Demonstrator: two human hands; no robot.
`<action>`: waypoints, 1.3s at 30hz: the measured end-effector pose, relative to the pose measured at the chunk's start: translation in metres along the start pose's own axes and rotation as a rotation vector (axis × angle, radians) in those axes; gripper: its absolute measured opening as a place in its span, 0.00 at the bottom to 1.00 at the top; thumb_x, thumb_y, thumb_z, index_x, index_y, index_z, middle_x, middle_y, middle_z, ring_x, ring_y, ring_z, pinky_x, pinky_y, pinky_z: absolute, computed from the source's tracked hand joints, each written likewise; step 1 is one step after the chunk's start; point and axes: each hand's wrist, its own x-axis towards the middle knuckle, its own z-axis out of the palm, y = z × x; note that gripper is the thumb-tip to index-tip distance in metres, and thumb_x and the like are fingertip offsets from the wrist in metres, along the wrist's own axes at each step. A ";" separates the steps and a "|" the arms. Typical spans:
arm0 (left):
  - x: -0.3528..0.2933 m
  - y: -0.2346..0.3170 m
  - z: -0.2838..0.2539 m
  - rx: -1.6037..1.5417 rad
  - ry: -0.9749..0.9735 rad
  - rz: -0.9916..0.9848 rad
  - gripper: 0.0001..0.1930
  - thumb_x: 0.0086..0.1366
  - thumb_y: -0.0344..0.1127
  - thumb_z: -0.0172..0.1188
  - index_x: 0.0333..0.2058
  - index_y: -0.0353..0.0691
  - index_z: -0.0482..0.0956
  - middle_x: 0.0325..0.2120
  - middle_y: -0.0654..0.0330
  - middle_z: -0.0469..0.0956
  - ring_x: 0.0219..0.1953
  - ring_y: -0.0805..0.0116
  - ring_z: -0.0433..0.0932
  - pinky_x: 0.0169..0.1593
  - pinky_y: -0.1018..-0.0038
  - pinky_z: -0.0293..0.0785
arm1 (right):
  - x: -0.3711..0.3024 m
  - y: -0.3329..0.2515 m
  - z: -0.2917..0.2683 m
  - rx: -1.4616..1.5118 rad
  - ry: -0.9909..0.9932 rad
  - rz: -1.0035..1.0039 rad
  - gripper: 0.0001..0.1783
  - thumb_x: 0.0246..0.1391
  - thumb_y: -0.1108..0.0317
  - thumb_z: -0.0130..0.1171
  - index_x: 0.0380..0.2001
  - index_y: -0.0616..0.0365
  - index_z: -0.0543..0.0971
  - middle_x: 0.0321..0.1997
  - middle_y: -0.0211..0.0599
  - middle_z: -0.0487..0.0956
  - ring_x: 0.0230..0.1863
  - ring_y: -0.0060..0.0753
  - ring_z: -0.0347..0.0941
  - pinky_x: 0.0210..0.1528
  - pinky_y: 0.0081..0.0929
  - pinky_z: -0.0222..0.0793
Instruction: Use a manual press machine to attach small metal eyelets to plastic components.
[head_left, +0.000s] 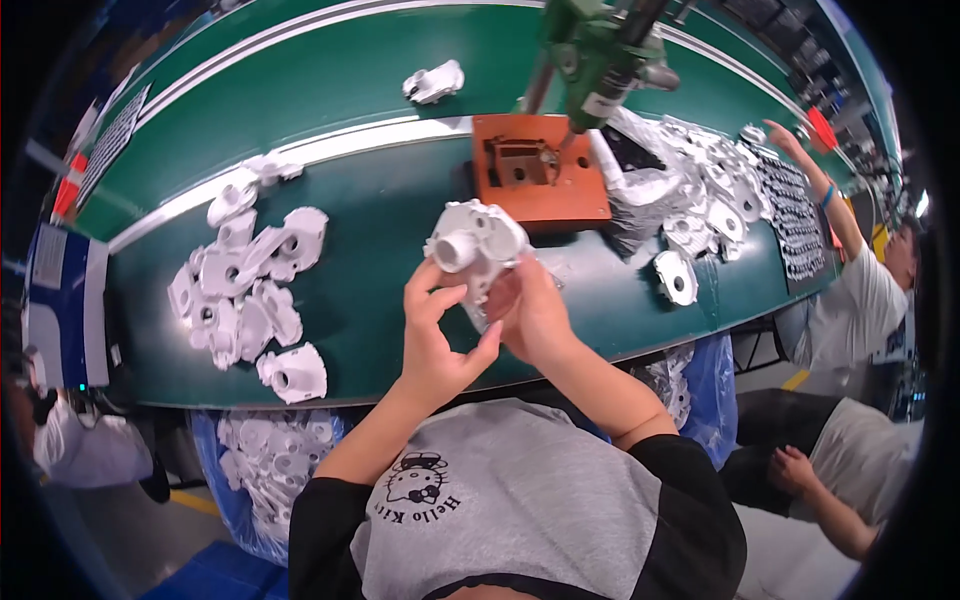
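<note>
Above the near edge of the bench, both my hands hold up a pale grey cast metal housing (pixel 476 238) with a round spout-like boss. My left hand (pixel 440 335) has its fingertips on the housing's left side, with the thumb bent toward the other hand. Curled around the lower right side is my right hand (pixel 538 312). A reddish-brown patch shows between my palms; I cannot make out what it is. Just beyond the housing stands an orange fixture block (pixel 545 207) with a dark metal nest on top, under a green press (pixel 598 65).
Loose castings form a pile (pixel 235 285) at left, another pile (pixel 715 190) at right by a plastic bag (pixel 635 190). One casting (pixel 434 82) lies on the far green strip. Below the bench edge hangs a blue-lined bin (pixel 270 470) of castings. Co-workers (pixel 850 290) sit at right.
</note>
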 end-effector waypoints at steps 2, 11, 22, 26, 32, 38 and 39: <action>0.009 0.003 0.005 0.125 -0.024 -0.019 0.32 0.47 0.28 0.70 0.50 0.40 0.62 0.55 0.39 0.58 0.56 0.42 0.63 0.54 0.59 0.67 | -0.003 -0.002 -0.001 -0.149 -0.059 -0.042 0.27 0.65 0.53 0.43 0.59 0.62 0.63 0.58 0.39 0.69 0.58 0.33 0.67 0.60 0.33 0.61; 0.094 -0.014 0.010 0.242 -0.309 -0.166 0.15 0.56 0.28 0.61 0.42 0.37 0.71 0.40 0.51 0.77 0.39 0.52 0.79 0.40 0.65 0.75 | -0.007 -0.077 -0.044 -0.768 -0.181 -0.072 0.20 0.61 0.61 0.48 0.44 0.69 0.76 0.43 0.45 0.79 0.46 0.33 0.75 0.53 0.29 0.66; 0.136 -0.074 0.077 0.682 -0.310 0.494 0.07 0.55 0.30 0.56 0.34 0.42 0.72 0.37 0.49 0.79 0.45 0.52 0.79 0.49 0.60 0.76 | 0.152 -0.183 -0.172 -2.087 0.595 -0.596 0.14 0.46 0.64 0.58 0.38 0.53 0.82 0.39 0.43 0.80 0.41 0.47 0.76 0.44 0.41 0.71; 0.134 -0.071 0.078 0.598 -0.293 0.449 0.07 0.57 0.32 0.57 0.34 0.42 0.73 0.38 0.49 0.78 0.46 0.52 0.78 0.51 0.60 0.74 | 0.164 -0.176 -0.188 -2.238 0.674 -0.588 0.14 0.46 0.61 0.57 0.36 0.50 0.83 0.41 0.40 0.79 0.46 0.47 0.73 0.46 0.44 0.69; 0.136 -0.078 0.080 0.677 -0.262 0.504 0.08 0.56 0.36 0.60 0.34 0.42 0.75 0.39 0.49 0.77 0.45 0.52 0.78 0.51 0.59 0.73 | 0.174 -0.174 -0.194 -2.235 0.695 -0.752 0.09 0.50 0.61 0.56 0.31 0.48 0.83 0.33 0.40 0.79 0.38 0.47 0.75 0.40 0.43 0.72; 0.138 -0.071 0.082 0.598 -0.296 0.412 0.07 0.58 0.36 0.60 0.32 0.41 0.75 0.42 0.52 0.77 0.47 0.50 0.76 0.51 0.61 0.72 | 0.170 -0.179 -0.189 -2.098 0.737 -0.904 0.09 0.50 0.66 0.51 0.27 0.61 0.77 0.34 0.49 0.77 0.34 0.56 0.75 0.39 0.49 0.71; 0.137 -0.074 0.084 0.611 -0.295 0.425 0.05 0.58 0.34 0.59 0.33 0.42 0.76 0.41 0.52 0.77 0.48 0.52 0.75 0.52 0.61 0.71 | 0.171 -0.177 -0.193 -2.108 0.812 -0.824 0.09 0.49 0.69 0.51 0.31 0.60 0.77 0.36 0.50 0.77 0.36 0.56 0.75 0.39 0.49 0.71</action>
